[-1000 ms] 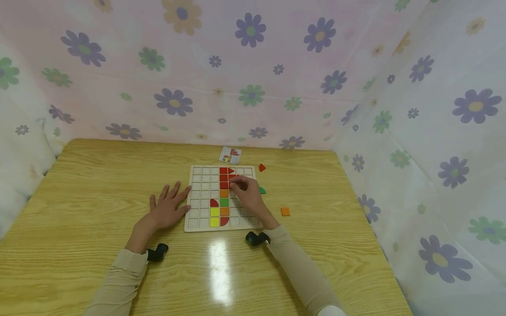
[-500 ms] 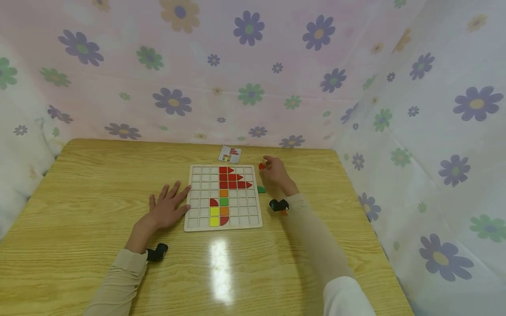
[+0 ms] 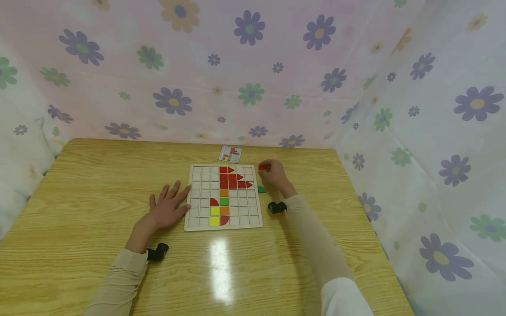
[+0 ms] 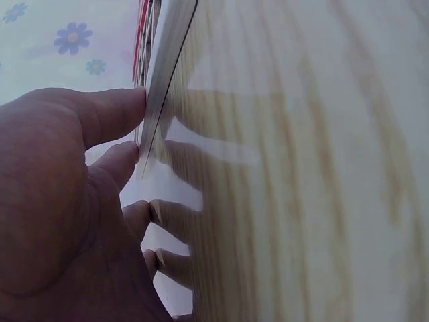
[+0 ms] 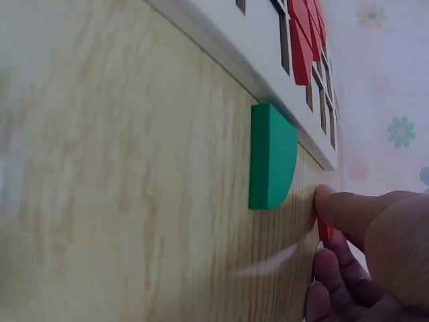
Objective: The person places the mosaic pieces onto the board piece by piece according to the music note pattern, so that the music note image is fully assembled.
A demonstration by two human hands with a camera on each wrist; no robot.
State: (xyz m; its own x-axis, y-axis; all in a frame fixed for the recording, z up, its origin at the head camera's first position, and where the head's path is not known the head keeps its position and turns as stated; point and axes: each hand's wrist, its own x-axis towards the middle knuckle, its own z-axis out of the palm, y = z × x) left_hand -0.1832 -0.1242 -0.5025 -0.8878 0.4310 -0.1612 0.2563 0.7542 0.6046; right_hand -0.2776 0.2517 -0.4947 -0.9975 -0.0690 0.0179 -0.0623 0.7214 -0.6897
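The wooden grid board [image 3: 242, 211] lies flat on the table. Red squares and triangles fill its upper middle cells, with orange, green, yellow and red rounded pieces below. My left hand [image 3: 166, 212] rests spread beside it, thumb and index fingertip at the board's left edge. Off the board's upper right corner, my right hand [image 3: 276, 174] pinches a red quarter-circle piece [image 5: 324, 231] between thumb and fingers; part of the piece is hidden by them. A green quarter-circle piece [image 5: 269, 159] lies against the board's right edge, nearer me than that hand.
A small printed card [image 3: 230, 154] showing a coloured pattern lies behind the board. An orange square [image 3: 284, 213] is mostly hidden beneath the right wrist camera [image 3: 276, 207]. Flowered cloth [image 3: 253, 94] hangs along the table's back and sides.
My right hand has left the board's upper middle for the red quarter-circle piece at the right, now pinched and shifted slightly left. My left hand stays still.
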